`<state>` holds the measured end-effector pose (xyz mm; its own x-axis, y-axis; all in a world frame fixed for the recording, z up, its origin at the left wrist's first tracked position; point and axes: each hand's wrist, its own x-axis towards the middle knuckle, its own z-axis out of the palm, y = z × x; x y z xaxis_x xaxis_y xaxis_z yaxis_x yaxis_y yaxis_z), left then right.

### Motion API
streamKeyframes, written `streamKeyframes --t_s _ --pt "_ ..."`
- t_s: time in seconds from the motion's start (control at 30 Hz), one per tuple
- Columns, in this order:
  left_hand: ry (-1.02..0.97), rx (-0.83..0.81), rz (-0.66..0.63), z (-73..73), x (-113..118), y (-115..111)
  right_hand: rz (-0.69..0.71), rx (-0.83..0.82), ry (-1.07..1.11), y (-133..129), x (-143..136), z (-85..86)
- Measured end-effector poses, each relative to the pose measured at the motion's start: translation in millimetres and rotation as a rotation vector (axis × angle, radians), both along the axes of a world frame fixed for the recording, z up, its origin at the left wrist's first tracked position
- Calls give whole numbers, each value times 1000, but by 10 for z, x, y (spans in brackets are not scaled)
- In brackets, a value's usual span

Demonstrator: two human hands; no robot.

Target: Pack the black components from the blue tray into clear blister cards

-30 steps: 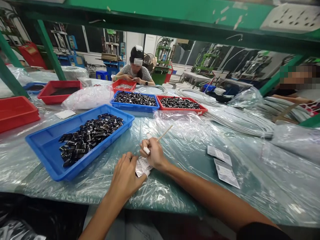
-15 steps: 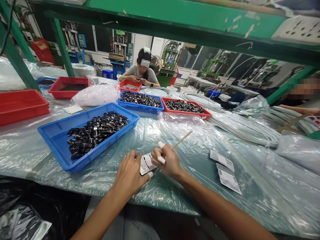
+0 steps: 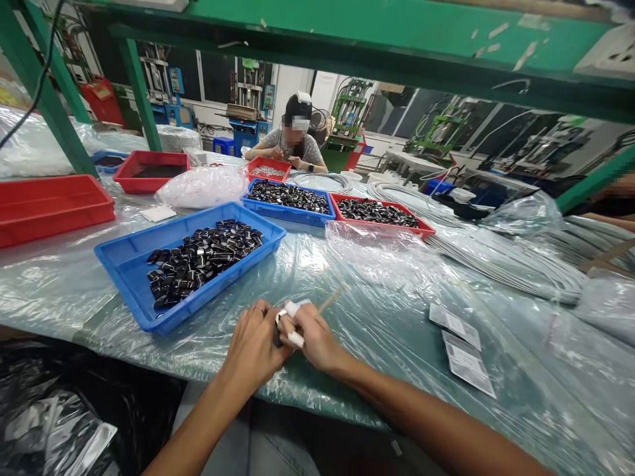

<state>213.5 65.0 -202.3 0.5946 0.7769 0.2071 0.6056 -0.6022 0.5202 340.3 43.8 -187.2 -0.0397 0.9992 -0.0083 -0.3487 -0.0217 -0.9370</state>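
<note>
My left hand (image 3: 254, 340) lies near the table's front edge, fingers bent and thumb tucked in, gripping a small flat silvery-white card that is now mostly hidden between the hands. My right hand (image 3: 312, 336) is closed around a thin wooden stick (image 3: 331, 299), whose rear end points up and away to the right. White covers wrap some of its fingertips. Its fingers meet the left fingers over the card, so the stick's working tip cannot be seen. A blue tray (image 3: 122, 281) holding many small black parts (image 3: 198, 264) stands left of both hands.
To the right lie two flat silvery packets (image 3: 464, 363). Behind are another blue tray (image 3: 288, 215), a red tray (image 3: 426, 230) and coiled grey cable (image 3: 516, 264). A green beam (image 3: 377, 39) crosses overhead. A person (image 3: 297, 142) sits opposite. Clear plastic sheet (image 3: 387, 357) covers the table.
My right hand has moved left, bringing the stick across the card to my left hand's fingers. The card, plainly visible before, is now mostly covered. The whole view has shifted slightly.
</note>
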Motion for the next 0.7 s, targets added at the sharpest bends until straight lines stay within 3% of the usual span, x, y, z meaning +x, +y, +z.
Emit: streamKeyframes --t_s 0.1,0.17,0.27,0.33,0.4,0.43,0.5,0.57,0.7 --pt "-59 1 -3 -14 -19 -14 -37 -25 73 -62 247 120" --pt "-158 -68 16 -23 -48 0 -64 -80 -6 -41 497 227" --pt "-431 -300 71 -22 -101 61 -98 -146 -537 -33 847 333" --pt "-666 -458 152 0 -131 116 -244 2 -1011 -55 943 363" --pt "-859 -566 211 53 -155 168 -366 325 -1360 -71 875 399" --pt "-923 -597 217 92 -168 189 -361 498 -1457 -67 786 430" --pt "-1009 -635 172 191 -201 222 -209 765 -1543 -21 547 521" --pt "-1082 -656 110 296 -247 248 -73 907 -1557 78 302 626" --pt "-1227 -644 94 442 -366 333 -32 969 -1444 361 3 727"
